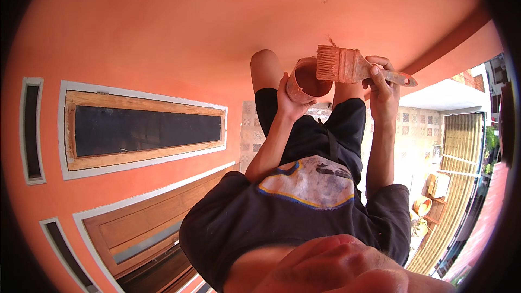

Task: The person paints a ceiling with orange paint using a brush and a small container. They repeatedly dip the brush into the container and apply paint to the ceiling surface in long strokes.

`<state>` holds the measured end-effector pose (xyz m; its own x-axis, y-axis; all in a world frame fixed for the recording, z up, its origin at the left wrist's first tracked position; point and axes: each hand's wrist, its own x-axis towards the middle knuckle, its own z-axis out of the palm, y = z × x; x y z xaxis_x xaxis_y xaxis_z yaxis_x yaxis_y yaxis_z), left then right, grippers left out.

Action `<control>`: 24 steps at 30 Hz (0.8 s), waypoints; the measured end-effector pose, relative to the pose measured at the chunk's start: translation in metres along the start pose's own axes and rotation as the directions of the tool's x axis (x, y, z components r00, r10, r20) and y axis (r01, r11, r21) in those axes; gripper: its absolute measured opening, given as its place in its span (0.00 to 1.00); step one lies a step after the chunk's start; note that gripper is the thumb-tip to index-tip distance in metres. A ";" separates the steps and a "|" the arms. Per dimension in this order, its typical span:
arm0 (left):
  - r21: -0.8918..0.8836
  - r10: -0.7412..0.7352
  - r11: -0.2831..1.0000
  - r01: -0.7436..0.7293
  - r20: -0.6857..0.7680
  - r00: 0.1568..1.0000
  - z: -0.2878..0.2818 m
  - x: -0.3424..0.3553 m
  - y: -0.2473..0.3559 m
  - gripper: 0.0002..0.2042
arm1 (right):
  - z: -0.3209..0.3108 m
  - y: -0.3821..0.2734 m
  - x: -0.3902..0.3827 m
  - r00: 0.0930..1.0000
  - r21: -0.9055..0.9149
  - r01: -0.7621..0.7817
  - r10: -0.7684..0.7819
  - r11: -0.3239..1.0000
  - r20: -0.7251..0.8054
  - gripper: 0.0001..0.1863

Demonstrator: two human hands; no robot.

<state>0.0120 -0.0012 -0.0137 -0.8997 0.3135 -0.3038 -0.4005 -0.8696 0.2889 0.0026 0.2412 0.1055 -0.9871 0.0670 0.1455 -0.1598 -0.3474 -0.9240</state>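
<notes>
In my left hand (293, 103) is a small round paint pot (295, 90), its mouth tilted toward the brush and reddish-orange paint inside. The fingers wrap around its side and base. My right hand (383, 88) grips the handle of a wide flat paintbrush (348, 66), thumb on the near side. The brush lies about level, its bristles pointing left over the right part of the pot's mouth. Orange paint coats the bristles, the ferrule and part of the handle. Whether the bristles touch the pot's rim I cannot tell.
A broad orange painted surface (217, 27) spans the top, crossed at right by a darker band (450, 40). At left are a wood-framed window (146, 130) and a wooden door (157, 217). Patterned floor tiles (415, 125), an orange bucket (422, 205) and a slatted screen (461, 157) show at right.
</notes>
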 end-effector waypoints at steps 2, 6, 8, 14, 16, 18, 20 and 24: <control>0.035 0.007 0.999 -0.008 0.049 0.999 0.001 -0.002 0.000 0.28 | 0.006 0.000 0.000 1.000 -0.056 0.000 -0.001 0.998 -0.012 0.15; -0.016 0.006 1.000 -0.006 0.009 1.000 -0.001 -0.003 -0.003 0.30 | 0.014 -0.001 0.000 1.000 -0.175 0.011 -0.008 0.985 0.021 0.15; 0.036 0.025 0.999 -0.029 0.105 0.994 -0.003 -0.004 -0.001 0.34 | 0.017 -0.002 0.001 0.997 -0.244 -0.007 0.026 0.970 0.076 0.15; -0.028 0.131 0.991 -0.128 0.187 0.974 -0.003 -0.006 0.002 0.33 | 0.024 -0.014 0.003 0.977 -0.415 0.019 0.071 0.910 0.202 0.15; -0.008 0.162 0.987 -0.162 0.122 0.979 -0.005 -0.006 0.004 0.34 | 0.026 -0.018 0.005 0.969 -0.446 0.021 0.091 0.895 0.228 0.15; -0.049 0.185 0.982 -0.183 0.041 0.982 -0.008 -0.004 0.005 0.34 | 0.028 -0.022 0.006 0.962 -0.476 0.000 0.130 0.880 0.239 0.14; -0.102 0.188 0.978 -0.181 0.063 0.980 -0.013 -0.005 0.007 0.32 | 0.031 -0.024 0.007 0.954 -0.448 0.095 0.047 0.889 0.296 0.12; -0.105 0.227 0.970 -0.221 0.058 0.972 -0.017 -0.002 0.006 0.32 | 0.036 -0.029 0.008 0.935 -0.500 0.197 -0.008 0.844 0.355 0.09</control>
<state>0.0141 -0.0132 -0.0265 -0.9757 0.1290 -0.1772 -0.1717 -0.9524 0.2520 -0.0012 0.2186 0.1460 -0.9256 -0.2664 0.2690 -0.3236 0.1875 -0.9274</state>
